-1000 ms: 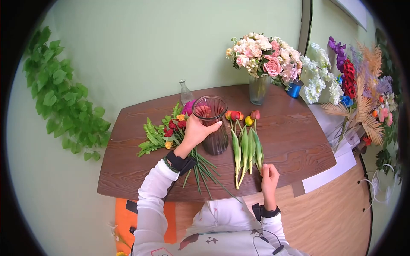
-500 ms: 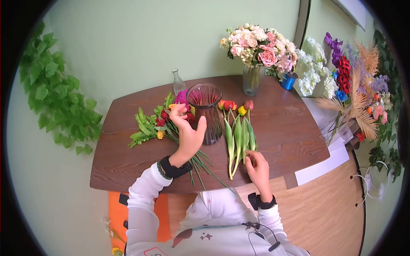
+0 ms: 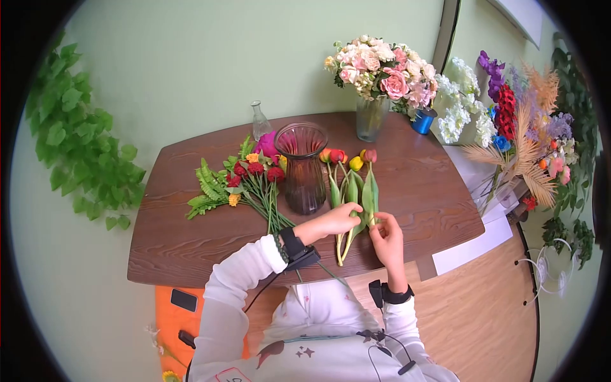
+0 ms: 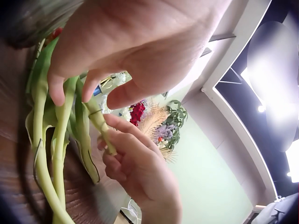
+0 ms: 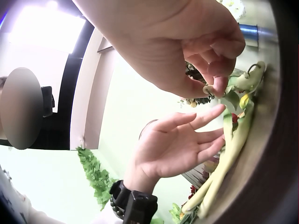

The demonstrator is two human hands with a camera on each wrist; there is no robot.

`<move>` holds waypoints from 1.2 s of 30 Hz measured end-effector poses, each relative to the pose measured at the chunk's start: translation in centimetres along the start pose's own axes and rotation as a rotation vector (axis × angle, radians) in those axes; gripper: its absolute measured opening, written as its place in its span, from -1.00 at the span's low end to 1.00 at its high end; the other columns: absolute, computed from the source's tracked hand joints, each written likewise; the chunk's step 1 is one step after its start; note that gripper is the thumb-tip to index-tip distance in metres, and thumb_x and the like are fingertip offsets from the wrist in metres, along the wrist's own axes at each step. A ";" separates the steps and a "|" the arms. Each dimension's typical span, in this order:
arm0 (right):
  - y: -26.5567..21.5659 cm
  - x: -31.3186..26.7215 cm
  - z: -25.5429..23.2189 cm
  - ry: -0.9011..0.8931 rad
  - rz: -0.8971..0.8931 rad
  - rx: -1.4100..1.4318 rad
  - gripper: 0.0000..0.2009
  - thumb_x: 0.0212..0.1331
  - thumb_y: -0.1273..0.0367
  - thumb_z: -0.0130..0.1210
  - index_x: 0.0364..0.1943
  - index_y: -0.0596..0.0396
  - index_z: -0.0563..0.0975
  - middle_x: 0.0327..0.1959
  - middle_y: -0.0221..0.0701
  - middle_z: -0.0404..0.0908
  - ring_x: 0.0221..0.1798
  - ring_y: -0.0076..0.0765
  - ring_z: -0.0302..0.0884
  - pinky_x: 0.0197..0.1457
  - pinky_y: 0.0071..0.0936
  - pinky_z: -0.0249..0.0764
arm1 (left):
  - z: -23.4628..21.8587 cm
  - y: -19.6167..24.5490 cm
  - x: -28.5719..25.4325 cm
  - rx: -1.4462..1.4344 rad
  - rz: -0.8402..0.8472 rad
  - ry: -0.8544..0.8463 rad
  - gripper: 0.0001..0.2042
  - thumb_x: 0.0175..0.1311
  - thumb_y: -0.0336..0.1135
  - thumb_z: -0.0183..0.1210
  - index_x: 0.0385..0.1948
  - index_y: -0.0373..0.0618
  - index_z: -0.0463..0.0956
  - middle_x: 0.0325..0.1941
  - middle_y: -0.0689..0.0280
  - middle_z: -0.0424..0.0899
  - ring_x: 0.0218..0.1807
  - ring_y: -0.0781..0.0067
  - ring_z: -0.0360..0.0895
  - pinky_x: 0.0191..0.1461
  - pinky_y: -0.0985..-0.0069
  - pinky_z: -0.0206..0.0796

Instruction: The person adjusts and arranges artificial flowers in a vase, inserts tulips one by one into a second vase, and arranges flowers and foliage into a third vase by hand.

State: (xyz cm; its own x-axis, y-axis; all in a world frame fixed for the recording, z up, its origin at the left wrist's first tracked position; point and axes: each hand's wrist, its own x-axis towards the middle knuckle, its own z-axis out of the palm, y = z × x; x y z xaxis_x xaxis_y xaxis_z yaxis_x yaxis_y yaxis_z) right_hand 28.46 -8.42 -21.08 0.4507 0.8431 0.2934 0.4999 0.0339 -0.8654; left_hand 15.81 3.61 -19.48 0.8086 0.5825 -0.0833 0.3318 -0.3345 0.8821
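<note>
Several tulips [image 3: 352, 189] with red, orange and yellow heads lie side by side on the dark wooden table [image 3: 433, 216], their stems toward the person. My right hand [image 3: 388, 242] pinches the lower end of the rightmost tulip's stem [image 4: 99, 122] between thumb and fingers. Over the neighbouring stems is my left hand [image 3: 332, 223], fingers stretched out and spread, fingertips right at the leaves. It grips nothing in the right wrist view. Behind it stands a ribbed, brownish glass vase [image 3: 304, 184], upright. Left of the vase lies a bunch of red and yellow flowers [image 3: 254, 168] with green stems.
A small clear bottle [image 3: 260, 124] stands at the back edge. Farther right are a glass vase [image 3: 371, 121] of pink and white roses and a blue spool [image 3: 422, 122]. More flowers [image 3: 519, 127] stand beyond the table's right side. A phone [image 3: 184, 299] lies below at left.
My left hand has let go of the vase and moved right and down to the tulips. My right hand has come to the rightmost tulip's stem and now pinches it.
</note>
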 end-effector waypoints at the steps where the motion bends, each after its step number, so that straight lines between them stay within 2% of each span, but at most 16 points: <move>1: 0.2 0.2 -0.4 0.000 0.030 0.153 -0.73 0.00 0.52 0.01 -0.14 0.13 0.38 -0.61 -0.44 0.48 -0.62 -0.60 0.35 -0.51 -0.65 0.29 | -0.1 0.2 0.4 -0.093 -0.107 -0.032 -0.60 0.10 -0.33 -0.02 0.01 -0.23 0.29 -0.26 0.17 0.43 -0.24 0.42 0.39 -0.21 0.54 0.27; 2: 0.3 0.4 -0.7 0.000 0.059 0.306 -0.74 0.02 0.55 -0.01 -0.15 0.17 0.38 -0.59 -0.48 0.46 -0.61 -0.69 0.30 -0.52 -0.72 0.26 | 0.0 0.4 0.7 -0.185 -0.215 -0.062 -0.57 0.07 -0.32 -0.02 0.02 -0.27 0.28 -0.30 0.14 0.48 -0.27 0.40 0.43 -0.22 0.52 0.28; 3: 0.4 0.5 -0.9 0.002 0.060 0.304 -0.74 0.02 0.55 -0.01 -0.15 0.17 0.38 -0.59 -0.48 0.46 -0.61 -0.69 0.30 -0.52 -0.72 0.26 | 0.2 0.4 1.0 -0.170 -0.156 0.000 -0.61 0.06 -0.34 0.01 -0.02 -0.24 0.32 -0.39 0.24 0.48 -0.40 0.53 0.40 -0.37 0.59 0.24; 6: 0.8 0.7 -1.3 0.121 0.086 0.432 -0.77 0.07 0.54 -0.04 -0.14 0.17 0.39 -0.58 -0.57 0.43 -0.56 -0.78 0.25 -0.54 -0.81 0.14 | 0.2 0.6 0.8 -0.135 -0.097 0.046 -0.70 0.09 -0.41 0.02 -0.10 -0.21 0.36 -0.36 0.30 0.45 -0.35 0.65 0.37 -0.40 0.69 0.20; 7: 0.9 0.7 -2.0 0.100 0.136 0.428 -0.74 0.05 0.56 -0.04 -0.12 0.21 0.35 -0.56 -0.48 0.48 -0.45 -0.69 0.39 -0.39 -0.74 0.28 | 0.1 0.9 0.6 -0.134 -0.095 0.045 -0.70 0.09 -0.41 0.02 -0.10 -0.21 0.36 -0.36 0.30 0.45 -0.35 0.65 0.37 -0.40 0.69 0.20; 10: 1.9 0.9 -2.6 0.135 0.176 0.413 -0.75 0.07 0.54 -0.04 -0.12 0.21 0.35 -0.54 -0.45 0.50 -0.45 -0.66 0.41 -0.39 -0.71 0.30 | -0.2 2.0 -0.2 -0.289 -0.005 0.048 -0.82 0.10 -0.53 0.00 -0.23 -0.22 0.37 -0.31 0.30 0.44 -0.30 0.64 0.41 -0.39 0.66 0.26; 13: 3.7 0.8 -2.7 0.109 0.177 0.341 -0.75 0.08 0.50 -0.03 -0.12 0.20 0.36 -0.52 -0.42 0.52 -0.45 -0.65 0.41 -0.39 -0.68 0.31 | -0.7 3.7 -1.2 -0.241 0.388 0.135 -0.86 0.10 -0.64 -0.03 -0.32 -0.21 0.33 -0.12 0.27 0.38 -0.11 0.52 0.43 -0.08 0.59 0.33; 16: 3.7 0.5 -2.6 0.140 0.166 0.255 -0.74 0.07 0.49 -0.02 -0.12 0.18 0.37 -0.45 -0.42 0.50 -0.49 -0.65 0.38 -0.39 -0.67 0.32 | -1.8 7.5 -3.4 -0.402 0.450 0.108 -0.88 0.11 -0.64 -0.03 -0.37 -0.20 0.32 -0.08 0.24 0.36 -0.03 0.44 0.42 0.01 0.55 0.31; 18: 4.0 0.2 -2.3 0.176 0.152 0.193 -0.74 0.06 0.49 -0.01 -0.11 0.18 0.38 -0.38 -0.40 0.49 -0.51 -0.64 0.36 -0.39 -0.66 0.32 | -2.9 9.7 -4.8 -0.363 0.486 0.111 -0.88 0.11 -0.65 -0.05 -0.41 -0.19 0.27 -0.04 0.21 0.34 -0.01 0.41 0.42 0.01 0.51 0.32; 20: 5.2 0.0 -1.7 0.295 0.067 0.083 -0.73 0.05 0.48 0.01 -0.12 0.16 0.41 -0.25 -0.37 0.41 -0.54 -0.62 0.30 -0.40 -0.66 0.32 | -4.2 11.4 -6.0 -0.471 0.651 0.185 -0.84 0.11 -0.68 -0.10 -0.40 -0.16 0.19 -0.02 0.15 0.32 -0.01 0.41 0.42 0.01 0.49 0.33; 24: 3.8 -0.7 -2.1 0.236 0.112 0.057 -0.73 0.04 0.47 0.02 -0.12 0.16 0.41 -0.19 -0.34 0.37 -0.54 -0.60 0.27 -0.40 -0.66 0.32 | -8.7 14.2 -7.5 -0.458 0.849 0.474 -0.81 0.12 -0.69 -0.14 -0.38 -0.15 0.09 -0.02 0.10 0.32 -0.08 0.39 0.45 -0.12 0.55 0.42; 27: 3.8 -1.2 -1.9 0.279 0.066 0.022 -0.74 0.04 0.47 0.02 -0.13 0.16 0.42 -0.22 -0.36 0.38 -0.53 -0.60 0.27 -0.41 -0.66 0.31 | -11.8 15.7 -8.6 -0.488 0.884 0.573 -0.83 0.17 -0.64 -0.13 -0.37 -0.15 0.08 -0.02 0.08 0.31 -0.07 0.38 0.45 -0.15 0.58 0.44; 29: 3.8 -1.3 -1.9 0.310 0.059 0.020 -0.77 0.04 0.48 0.01 -0.16 0.16 0.43 -0.23 -0.37 0.39 -0.52 -0.59 0.28 -0.41 -0.66 0.29 | -13.7 15.9 -8.8 -0.339 0.911 0.739 -0.84 0.20 -0.59 -0.13 -0.35 -0.14 0.05 -0.02 0.07 0.32 -0.09 0.37 0.47 -0.25 0.63 0.45; 32: 3.4 -1.5 -1.8 0.332 0.039 0.000 -0.79 0.04 0.48 0.01 -0.19 0.16 0.44 -0.25 -0.37 0.39 -0.52 -0.59 0.27 -0.42 -0.66 0.28 | -15.8 14.5 -8.1 -0.281 0.880 0.833 -0.82 0.22 -0.56 -0.11 -0.34 -0.12 0.03 -0.01 0.06 0.33 -0.14 0.36 0.51 -0.32 0.67 0.43; 34: 3.3 -1.6 -1.6 0.339 0.018 0.003 -0.79 0.04 0.48 0.01 -0.20 0.17 0.44 -0.26 -0.39 0.39 -0.54 -0.59 0.26 -0.42 -0.66 0.27 | -16.5 13.1 -7.1 -0.287 0.909 0.868 -0.83 0.24 -0.47 -0.07 -0.26 -0.13 0.08 -0.05 0.07 0.40 -0.18 0.33 0.54 -0.35 0.68 0.44; 36: 3.3 -1.7 -1.6 0.355 0.002 -0.026 -0.79 0.04 0.48 0.01 -0.20 0.16 0.44 -0.28 -0.40 0.39 -0.55 -0.60 0.25 -0.43 -0.66 0.26 | -16.9 11.9 -6.5 -0.272 0.806 0.861 -0.71 0.23 -0.44 -0.04 -0.10 -0.16 0.06 -0.09 0.07 0.44 -0.18 0.32 0.54 -0.35 0.70 0.44</move>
State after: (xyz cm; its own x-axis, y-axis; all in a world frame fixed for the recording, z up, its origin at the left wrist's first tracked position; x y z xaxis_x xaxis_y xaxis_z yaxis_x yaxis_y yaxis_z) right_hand 30.49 -10.55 -23.77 0.6780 0.6042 0.4186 0.5153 0.0154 -0.8569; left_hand 6.33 8.37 -0.59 0.1131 0.6152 0.7802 -0.3149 -0.7225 0.6154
